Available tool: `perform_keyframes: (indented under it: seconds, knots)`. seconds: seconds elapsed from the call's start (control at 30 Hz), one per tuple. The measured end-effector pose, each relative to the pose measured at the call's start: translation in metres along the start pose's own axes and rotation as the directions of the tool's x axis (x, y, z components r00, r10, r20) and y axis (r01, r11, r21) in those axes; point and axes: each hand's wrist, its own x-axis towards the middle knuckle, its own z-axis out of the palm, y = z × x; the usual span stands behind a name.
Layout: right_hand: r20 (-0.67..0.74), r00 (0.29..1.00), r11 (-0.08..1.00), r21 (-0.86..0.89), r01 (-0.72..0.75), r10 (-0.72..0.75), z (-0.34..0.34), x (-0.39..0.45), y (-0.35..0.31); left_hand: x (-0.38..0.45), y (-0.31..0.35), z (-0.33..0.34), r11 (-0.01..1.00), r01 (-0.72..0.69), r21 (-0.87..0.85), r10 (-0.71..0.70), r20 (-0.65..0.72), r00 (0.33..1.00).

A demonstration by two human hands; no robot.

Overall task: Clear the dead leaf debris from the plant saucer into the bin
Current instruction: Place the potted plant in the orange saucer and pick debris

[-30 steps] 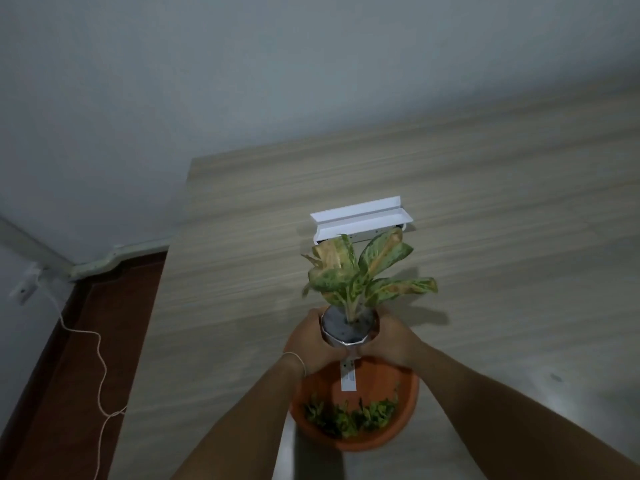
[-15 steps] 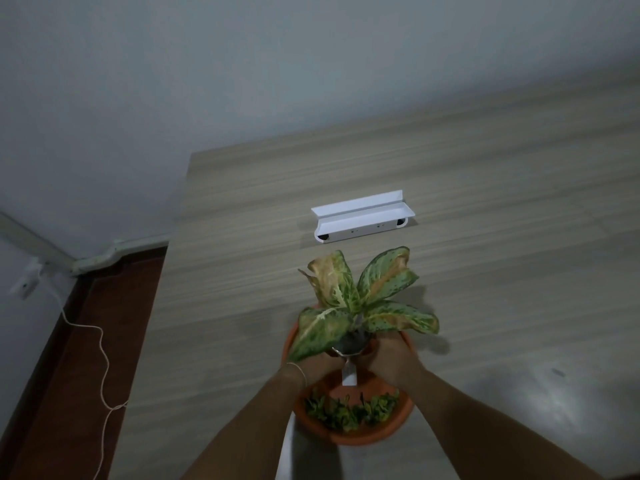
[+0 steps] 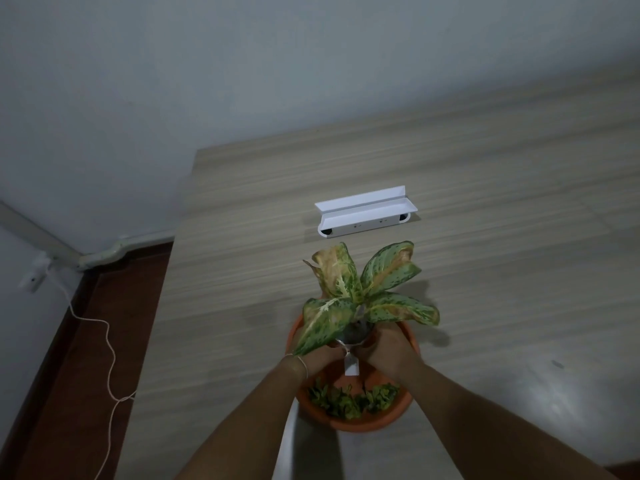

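Head cam: left hand (image 3: 320, 358) and right hand (image 3: 388, 351) are both gripping the plant pot (image 3: 354, 336), seemingly hovering over the orange saucer (image 3: 363, 424) with leaf debris (image 3: 349, 400).

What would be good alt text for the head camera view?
Two hands, left and right, hold a small potted plant over an orange saucer on a wooden table. Green leaf scraps lie in the saucer; a white tray sits behind.

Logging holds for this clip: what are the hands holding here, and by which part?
Both hands, left hand and right hand, grip the small plant pot by its sides, just under the rim, over the orange saucer.
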Motion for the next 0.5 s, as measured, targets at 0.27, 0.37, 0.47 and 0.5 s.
perform_keyframes:
  seconds: [0.27, 0.37, 0.47, 0.5]
  knots:
    - [-0.049, 0.994, 0.941, -0.321, -0.109, 0.099, 0.002, -0.002, 0.025, -0.037, -0.001, -0.017, 0.989, -0.022, 0.149, 0.012, 0.067, 0.998]
    - [-0.066, 0.988, 0.944, -0.293, -0.152, 0.139, -0.003, -0.024, 0.005, -0.050, -0.002, -0.018, 0.955, -0.039, 0.295, -0.006, 0.151, 0.989]
    - [-0.040, 0.983, 0.936, -0.300, -0.183, 0.179, 0.006, -0.044, -0.003, -0.062, -0.002, -0.015, 0.903, -0.053, 0.427, -0.040, 0.205, 0.978]
    - [-0.005, 0.984, 0.935, -0.312, -0.172, 0.179, 0.011, -0.050, -0.005, -0.065, -0.002, -0.013, 0.889, -0.077, 0.451, -0.031, 0.228, 0.973]
